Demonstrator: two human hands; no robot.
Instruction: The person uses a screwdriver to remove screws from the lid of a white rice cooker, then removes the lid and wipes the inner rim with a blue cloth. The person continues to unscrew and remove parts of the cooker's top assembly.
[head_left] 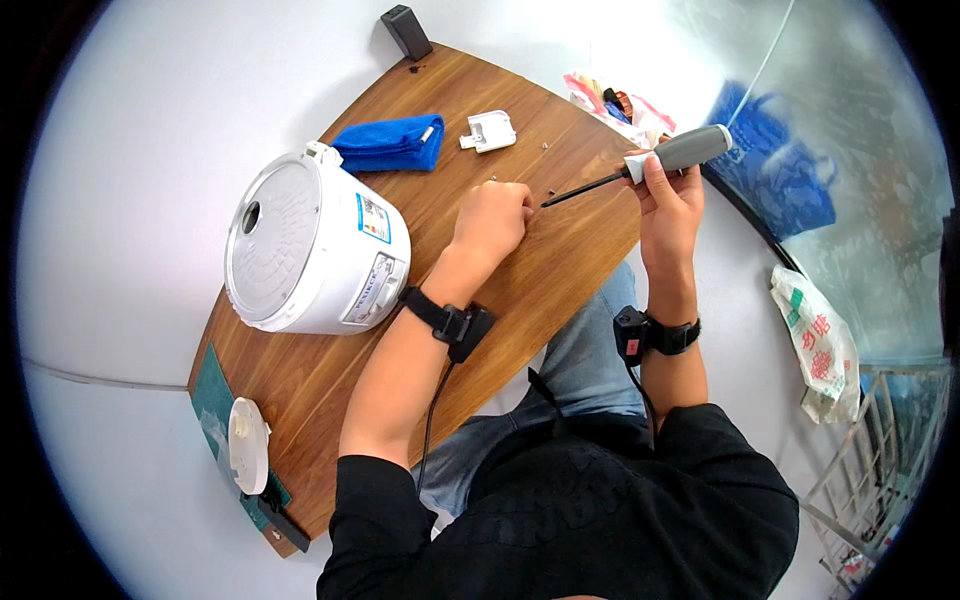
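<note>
My right hand (668, 195) grips a screwdriver (693, 150) with a thick grey and white handle, raised over the table's right edge. Its dark shaft slants down to the left, the tip close to my left hand (491, 222). That hand rests low over the wooden table, fingers curled together; what they hold, if anything, is hidden. Left of it stands a white rice cooker (335, 250) with a round lid and a small round hole in it. Beyond my hands lies a small white plastic cover (490, 131), with a few tiny screws (545, 146) scattered around it.
A folded blue cloth (388, 144) lies behind the cooker. At the near left, a white round part (247, 445) sits on a green mat (212, 395). A black box (406, 32) stands at the far corner. Bags (815, 340) and a wire rack (880, 470) are at the right.
</note>
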